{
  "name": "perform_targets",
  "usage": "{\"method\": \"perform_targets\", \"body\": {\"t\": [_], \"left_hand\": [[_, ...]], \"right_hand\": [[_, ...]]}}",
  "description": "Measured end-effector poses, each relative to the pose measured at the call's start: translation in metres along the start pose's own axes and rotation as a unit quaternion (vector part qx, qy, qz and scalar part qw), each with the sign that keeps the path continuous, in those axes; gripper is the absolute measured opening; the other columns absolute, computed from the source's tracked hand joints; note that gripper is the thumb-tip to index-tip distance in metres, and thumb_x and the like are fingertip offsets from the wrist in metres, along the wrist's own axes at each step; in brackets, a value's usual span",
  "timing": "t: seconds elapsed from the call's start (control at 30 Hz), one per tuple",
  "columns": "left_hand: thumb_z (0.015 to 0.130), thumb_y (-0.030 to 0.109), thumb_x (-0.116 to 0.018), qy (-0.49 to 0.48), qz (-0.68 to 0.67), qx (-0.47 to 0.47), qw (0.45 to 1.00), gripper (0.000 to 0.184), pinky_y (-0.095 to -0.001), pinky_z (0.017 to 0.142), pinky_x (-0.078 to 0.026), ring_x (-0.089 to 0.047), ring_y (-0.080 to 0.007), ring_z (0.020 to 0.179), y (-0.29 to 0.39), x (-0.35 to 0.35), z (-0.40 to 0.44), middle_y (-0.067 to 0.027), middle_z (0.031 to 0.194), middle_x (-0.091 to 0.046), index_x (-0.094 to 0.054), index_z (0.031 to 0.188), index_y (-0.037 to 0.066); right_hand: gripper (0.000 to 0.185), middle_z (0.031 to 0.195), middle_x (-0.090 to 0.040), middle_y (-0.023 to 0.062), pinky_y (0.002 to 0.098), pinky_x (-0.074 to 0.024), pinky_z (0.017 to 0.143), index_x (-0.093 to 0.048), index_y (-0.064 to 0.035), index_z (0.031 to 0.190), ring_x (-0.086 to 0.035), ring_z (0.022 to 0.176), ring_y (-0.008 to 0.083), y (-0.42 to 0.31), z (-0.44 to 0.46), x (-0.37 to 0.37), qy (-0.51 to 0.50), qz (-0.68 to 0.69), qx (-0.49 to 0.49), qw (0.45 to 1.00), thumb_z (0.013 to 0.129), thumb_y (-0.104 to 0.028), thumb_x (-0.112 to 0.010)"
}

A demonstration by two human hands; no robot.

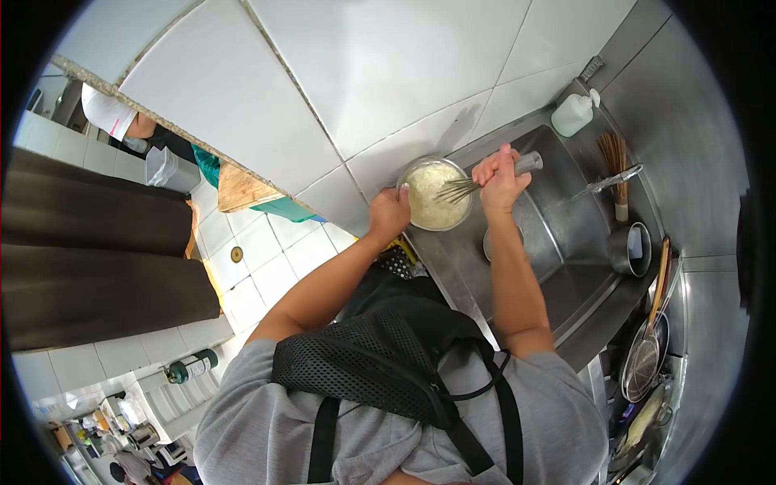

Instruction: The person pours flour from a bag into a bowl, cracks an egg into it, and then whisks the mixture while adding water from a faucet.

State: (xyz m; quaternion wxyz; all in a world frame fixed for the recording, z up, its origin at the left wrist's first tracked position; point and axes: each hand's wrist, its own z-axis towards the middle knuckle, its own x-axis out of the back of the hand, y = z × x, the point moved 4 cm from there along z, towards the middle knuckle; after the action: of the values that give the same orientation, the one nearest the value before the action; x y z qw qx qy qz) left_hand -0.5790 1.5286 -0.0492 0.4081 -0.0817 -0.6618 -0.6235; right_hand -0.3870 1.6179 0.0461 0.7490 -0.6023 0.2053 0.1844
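Note:
A round metal bowl (435,225) holds a pale, creamy mixture (424,182) at the sink's left corner, near the tiled wall. My left hand (390,213) is closed on the bowl's left rim, thumb over the edge. In my right hand (503,179) is a wire whisk (459,191), gripped by its handle, whose clear end sticks out to the right. The whisk's wires point left into the bowl and touch the mixture.
Right of my hands lies a steel sink (558,212) with a running tap (626,174). Around it are a soap bottle (574,114), a bristle brush (621,174), a metal pot (630,249) and strainers (644,360). A person in a white cap (107,111) is at upper left.

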Motion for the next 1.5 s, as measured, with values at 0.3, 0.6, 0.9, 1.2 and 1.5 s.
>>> {"method": "perform_targets", "body": {"t": [0.3,0.6,0.9,1.2,1.5], "left_hand": [[0.091,0.030,-0.054,0.008,-0.004,-0.006,1.000,0.044,-0.0510,0.062,-0.045,-0.058,-0.0477,0.068,-0.003,0.000,0.002,-0.0296,0.068,-0.057,-0.059,0.067,-0.006],[0.091,0.027,-0.052,-0.019,0.005,0.004,1.000,0.039,-0.0518,0.070,-0.047,-0.060,-0.0462,0.073,0.002,0.006,0.001,-0.0288,0.077,-0.061,-0.063,0.072,-0.005],[0.087,0.029,-0.060,-0.107,-0.066,0.031,0.992,0.041,-0.0412,0.047,-0.041,-0.053,-0.0229,0.044,-0.016,-0.011,0.019,-0.0181,0.051,-0.055,-0.060,0.064,-0.005],[0.083,0.019,-0.059,-0.236,-0.087,-0.058,0.966,0.034,-0.0413,0.049,-0.044,-0.058,-0.0267,0.047,0.076,-0.098,0.030,-0.0210,0.052,-0.052,-0.057,0.063,-0.008],[0.086,0.015,-0.060,-0.369,-0.205,0.013,0.906,0.030,-0.0315,0.044,-0.052,-0.059,-0.0157,0.051,0.164,-0.234,0.026,-0.0090,0.059,-0.058,-0.059,0.065,-0.006]], "right_hand": [[0.039,0.046,-0.038,0.0050,0.0327,-0.0348,0.039,-0.038,-0.0069,0.059,-0.038,0.037,0.0156,0.001,0.002,-0.003,-0.022,0.014,-0.006,1.000,0.094,-0.017,-0.053],[0.037,0.045,-0.036,0.0047,0.0343,-0.0348,0.039,-0.038,-0.0083,0.061,-0.035,0.036,0.0164,0.007,0.002,-0.009,-0.084,0.025,-0.045,0.995,0.092,-0.019,-0.055],[0.035,0.047,-0.038,0.0046,0.0322,-0.0341,0.039,-0.038,-0.0086,0.061,-0.035,0.036,0.0150,-0.003,-0.001,0.009,-0.039,0.032,-0.038,0.998,0.091,-0.015,-0.055],[0.034,0.048,-0.039,0.0047,0.0316,-0.0339,0.039,-0.038,-0.0080,0.062,-0.035,0.036,0.0137,-0.086,0.009,0.094,0.130,-0.043,0.057,0.989,0.090,-0.011,-0.057],[0.036,0.046,-0.039,0.0044,0.0327,-0.0352,0.038,-0.037,-0.0086,0.060,-0.038,0.035,0.0148,-0.155,0.055,0.211,0.251,-0.076,0.105,0.959,0.088,-0.013,-0.059]]}}
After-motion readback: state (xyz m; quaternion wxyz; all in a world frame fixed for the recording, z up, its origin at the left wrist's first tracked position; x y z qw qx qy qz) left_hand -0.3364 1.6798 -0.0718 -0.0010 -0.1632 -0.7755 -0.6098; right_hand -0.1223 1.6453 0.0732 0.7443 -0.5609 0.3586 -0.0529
